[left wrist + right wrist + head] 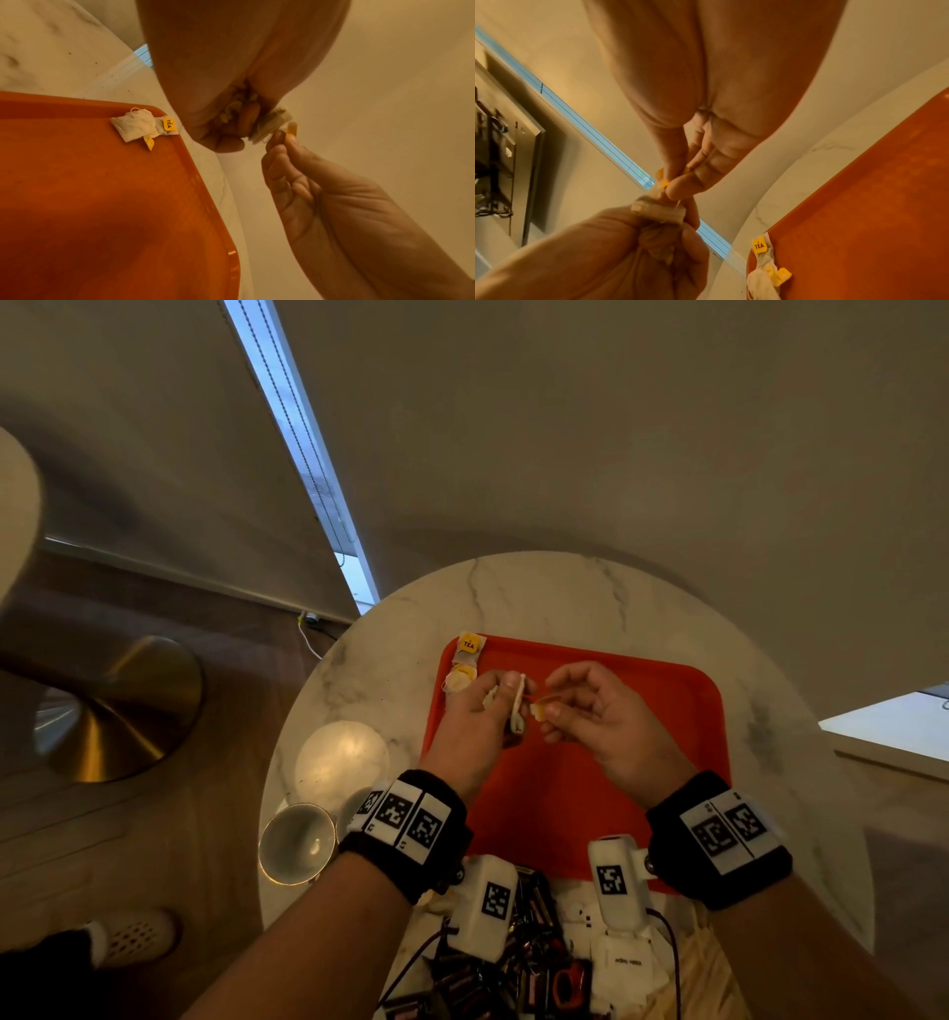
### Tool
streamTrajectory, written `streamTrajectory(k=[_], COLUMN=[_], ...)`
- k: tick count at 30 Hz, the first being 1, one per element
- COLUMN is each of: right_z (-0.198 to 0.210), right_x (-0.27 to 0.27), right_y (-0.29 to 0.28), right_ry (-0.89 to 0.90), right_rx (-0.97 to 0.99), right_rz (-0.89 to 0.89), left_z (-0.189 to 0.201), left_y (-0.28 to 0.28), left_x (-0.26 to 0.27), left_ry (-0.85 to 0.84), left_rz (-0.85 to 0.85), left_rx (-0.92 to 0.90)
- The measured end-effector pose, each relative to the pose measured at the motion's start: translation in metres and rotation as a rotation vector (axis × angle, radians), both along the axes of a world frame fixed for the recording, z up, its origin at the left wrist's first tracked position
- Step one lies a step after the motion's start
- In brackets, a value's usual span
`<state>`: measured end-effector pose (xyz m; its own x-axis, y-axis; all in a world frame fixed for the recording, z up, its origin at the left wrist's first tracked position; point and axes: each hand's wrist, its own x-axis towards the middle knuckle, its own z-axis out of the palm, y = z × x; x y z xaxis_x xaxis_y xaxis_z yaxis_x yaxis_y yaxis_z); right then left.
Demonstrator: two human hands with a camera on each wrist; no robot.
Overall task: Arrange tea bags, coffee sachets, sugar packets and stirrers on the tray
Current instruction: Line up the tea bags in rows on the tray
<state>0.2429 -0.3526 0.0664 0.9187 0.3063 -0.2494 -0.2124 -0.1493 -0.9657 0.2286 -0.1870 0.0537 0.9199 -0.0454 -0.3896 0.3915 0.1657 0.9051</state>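
- Above the orange tray [642,711], left hand [477,716] grips a tea bag [517,711].
- Right hand [595,711] pinches its yellow tag [540,709].
- Two more tea bags [462,665] lie at the tray's 10 o'clock corner on the marble surface [565,598].

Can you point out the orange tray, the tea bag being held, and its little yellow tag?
Orange tray [590,793]: head view, bare floor of it.
Held tea bag [272,122]: left wrist view, paper pouch beyond the fingers.
Yellow tag [292,130]: left wrist view, its face, pinched.

hidden and cut-off parts

much of the held tea bag [517,711] is covered by the left hand [475,719]; the tray [667,690] near edge is hidden by wrist cameras [613,880]; the dark packets [534,963] are blurred.
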Motion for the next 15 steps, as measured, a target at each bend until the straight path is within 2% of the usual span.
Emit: streamTrajectory(k=[5, 10, 15], right_z=[0.0034, 0.0048, -0.0008], right_x=[0.0022, 0.0032, 0.0058], right_y=[-0.0008, 0.0051, 0.0064], right_ry=[-0.038, -0.001, -0.024], right_rx=[0.03, 0.083, -0.076], right_rz=[-0.014, -0.101, -0.102], left_z=[0.0081, 0.0025, 0.0008], left_y=[-0.0029, -0.0034, 0.0013], left_x=[-0.0009, -0.0015, -0.0054], left_ry=[0.006, 0.03, 0.04], left_rz=[-0.057, -0.008, -0.024], left_rx=[-0.111, -0.181, -0.118])
